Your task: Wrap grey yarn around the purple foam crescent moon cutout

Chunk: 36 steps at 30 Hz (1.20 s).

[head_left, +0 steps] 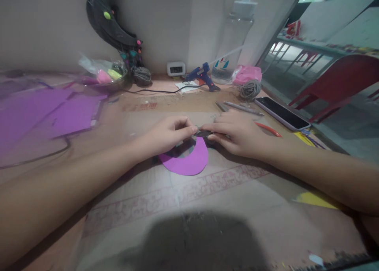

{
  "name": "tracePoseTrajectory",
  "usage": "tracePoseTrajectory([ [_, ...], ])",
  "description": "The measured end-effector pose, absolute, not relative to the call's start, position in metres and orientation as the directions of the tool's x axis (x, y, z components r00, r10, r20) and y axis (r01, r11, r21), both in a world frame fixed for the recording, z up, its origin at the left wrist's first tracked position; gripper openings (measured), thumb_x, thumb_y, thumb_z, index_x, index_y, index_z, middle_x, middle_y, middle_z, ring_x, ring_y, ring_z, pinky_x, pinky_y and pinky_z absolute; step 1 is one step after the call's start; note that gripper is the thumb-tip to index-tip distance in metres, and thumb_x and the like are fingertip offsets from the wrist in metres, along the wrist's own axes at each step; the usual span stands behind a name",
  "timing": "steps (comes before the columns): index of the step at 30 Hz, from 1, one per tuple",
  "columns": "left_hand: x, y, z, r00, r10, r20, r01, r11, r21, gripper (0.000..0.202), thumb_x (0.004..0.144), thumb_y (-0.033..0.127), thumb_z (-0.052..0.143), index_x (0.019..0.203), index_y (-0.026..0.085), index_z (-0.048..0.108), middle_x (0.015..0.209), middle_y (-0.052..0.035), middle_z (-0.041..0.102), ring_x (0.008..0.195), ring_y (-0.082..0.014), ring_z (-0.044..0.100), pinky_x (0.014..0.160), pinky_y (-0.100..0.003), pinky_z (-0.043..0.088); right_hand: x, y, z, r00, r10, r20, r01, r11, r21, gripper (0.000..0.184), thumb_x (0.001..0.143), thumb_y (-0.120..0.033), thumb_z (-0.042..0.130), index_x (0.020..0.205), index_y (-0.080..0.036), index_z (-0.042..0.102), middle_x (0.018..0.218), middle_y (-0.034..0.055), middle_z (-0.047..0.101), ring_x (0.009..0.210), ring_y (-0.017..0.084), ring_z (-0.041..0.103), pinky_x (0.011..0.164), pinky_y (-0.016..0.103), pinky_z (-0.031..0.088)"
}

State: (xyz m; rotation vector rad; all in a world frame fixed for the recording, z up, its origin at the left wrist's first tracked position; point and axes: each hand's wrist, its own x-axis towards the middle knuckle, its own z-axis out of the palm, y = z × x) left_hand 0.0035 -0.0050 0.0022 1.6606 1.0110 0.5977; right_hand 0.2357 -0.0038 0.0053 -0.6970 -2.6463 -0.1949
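Note:
A purple crescent-shaped paper piece (189,164) lies on the table below my hands. My left hand (170,135) is closed in a pinch, its fingertips just above the crescent's upper right end; what they hold is too small to make out. My right hand (237,131) is closed around pliers, whose dark jaws (204,133) point left toward the left fingertips. A red handle (268,129) shows behind the right hand. The jaws overlap the crescent's tip in view; I cannot tell whether they touch it.
Purple sheets (71,113) lie at left. Along the back are a bowl of bagged materials (103,79), a white digital clock (176,69), a blue glue gun (203,75), a clear bottle (235,38) and grey yarn (250,89). A phone (282,112) lies at right.

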Motion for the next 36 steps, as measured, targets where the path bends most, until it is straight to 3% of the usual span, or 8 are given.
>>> tracePoseTrajectory([
  [11, 0.0037, -0.0045, 0.0025, 0.524, 0.846, -0.095, 0.328, -0.097, 0.940, 0.019, 0.090, 0.030, 0.054, 0.076, 0.018, 0.053, 0.064, 0.0024, 0.056, 0.051, -0.0088, 0.055, 0.046, -0.019, 0.041, 0.2357, -0.0040, 0.0064, -0.787, 0.511, 0.346, 0.526, 0.849, -0.057, 0.034, 0.099, -0.032, 0.045, 0.117, -0.014, 0.068, 0.073, 0.0056, 0.062, 0.069, 0.017, 0.049, 0.068, 0.030, 0.030],
  [21, 0.0034, -0.0033, 0.0020, 0.518, 0.850, -0.093, 0.326, -0.096, 0.941, 0.019, 0.088, 0.030, 0.056, 0.073, 0.017, 0.055, 0.063, 0.0017, 0.056, 0.050, -0.0085, 0.052, 0.046, -0.020, 0.039, 0.2361, -0.0044, 0.0041, -0.799, 0.435, 0.415, 0.520, 0.847, 0.113, 0.033, 0.098, -0.032, 0.045, 0.110, -0.015, 0.070, 0.069, 0.0051, 0.059, 0.067, 0.018, 0.046, 0.064, 0.032, 0.026],
  [30, 0.0035, -0.0026, 0.0038, 0.515, 0.850, -0.107, 0.320, -0.076, 0.944, 0.021, 0.087, 0.028, 0.055, 0.070, 0.017, 0.054, 0.060, 0.0019, 0.054, 0.050, -0.0082, 0.047, 0.047, -0.020, 0.035, 0.2343, -0.0032, 0.0047, -0.795, 0.448, 0.408, 0.506, 0.862, 0.039, 0.029, 0.098, -0.029, 0.048, 0.111, -0.015, 0.069, 0.070, 0.0044, 0.061, 0.067, 0.016, 0.049, 0.064, 0.030, 0.027],
  [36, 0.0032, -0.0028, 0.0041, 0.532, 0.840, -0.104, 0.314, -0.082, 0.946, 0.020, 0.088, 0.029, 0.056, 0.071, 0.017, 0.054, 0.062, 0.0016, 0.055, 0.052, -0.0087, 0.049, 0.048, -0.020, 0.037, 0.2343, -0.0040, 0.0059, -0.803, 0.415, 0.427, 0.484, 0.872, 0.063, 0.027, 0.098, -0.027, 0.048, 0.108, -0.016, 0.070, 0.069, 0.0039, 0.062, 0.066, 0.016, 0.050, 0.064, 0.029, 0.030],
])
